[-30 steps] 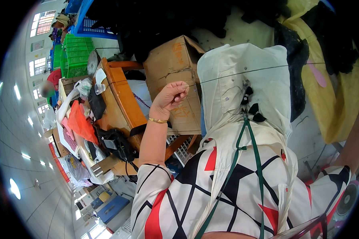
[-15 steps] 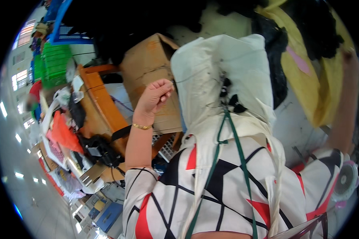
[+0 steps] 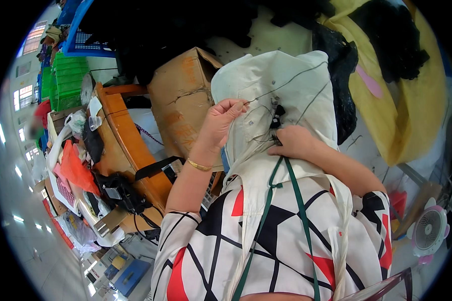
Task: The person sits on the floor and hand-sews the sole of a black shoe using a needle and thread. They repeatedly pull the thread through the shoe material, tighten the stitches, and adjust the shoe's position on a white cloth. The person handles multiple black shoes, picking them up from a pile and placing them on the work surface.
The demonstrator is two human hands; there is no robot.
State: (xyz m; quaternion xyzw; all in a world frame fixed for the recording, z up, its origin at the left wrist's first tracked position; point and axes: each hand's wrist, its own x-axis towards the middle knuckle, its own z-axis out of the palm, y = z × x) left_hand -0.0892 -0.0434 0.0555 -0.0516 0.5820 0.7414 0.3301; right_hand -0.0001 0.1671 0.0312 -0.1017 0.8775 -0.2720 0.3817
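— Across our white apron (image 3: 236, 80), which step are we at?
— Handling dark thread (image 3: 291, 79), we judge: our left hand (image 3: 223, 121) pinches it over the apron, our right hand (image 3: 297, 142) curls by black pieces (image 3: 275, 122), grip unclear; next likely calls for even tension

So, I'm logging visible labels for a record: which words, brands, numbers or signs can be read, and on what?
Brown cardboard box: orange characters on its faces, partly legible at best; I don't copy wording out.
Plain white cloth patch on the white, black and red patterned top: one tiny red mark, too small to read.
Elsewhere: nothing readable.
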